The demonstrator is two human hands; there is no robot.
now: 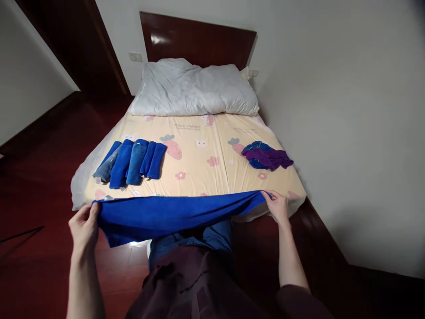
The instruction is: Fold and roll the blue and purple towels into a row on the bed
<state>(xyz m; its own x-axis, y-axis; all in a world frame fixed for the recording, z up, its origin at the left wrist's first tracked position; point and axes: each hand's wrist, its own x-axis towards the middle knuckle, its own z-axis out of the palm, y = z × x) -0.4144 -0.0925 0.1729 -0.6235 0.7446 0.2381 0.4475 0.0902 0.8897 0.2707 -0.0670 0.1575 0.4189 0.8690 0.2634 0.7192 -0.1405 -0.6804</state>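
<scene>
A blue towel [175, 215] is stretched sideways in front of me, at the foot of the bed. My left hand [84, 221] pinches its left top corner, and my right hand [276, 204] pinches the right top corner. The towel's lower edge hangs loose, lowest on the left. Beyond it on the bed lie several rolled blue towels [135, 161], side by side at the left. At the right sits a crumpled heap of cloths, with a purple cloth [265, 157] over a dark blue cloth [257, 146].
The bed has a yellow sheet [199, 173] printed with carrots and flowers. A pale quilt [195, 91] is piled against the dark wooden headboard [199, 40]. A white wall [358, 133] runs along the right side. Dark red floor [40, 186] shows at the left.
</scene>
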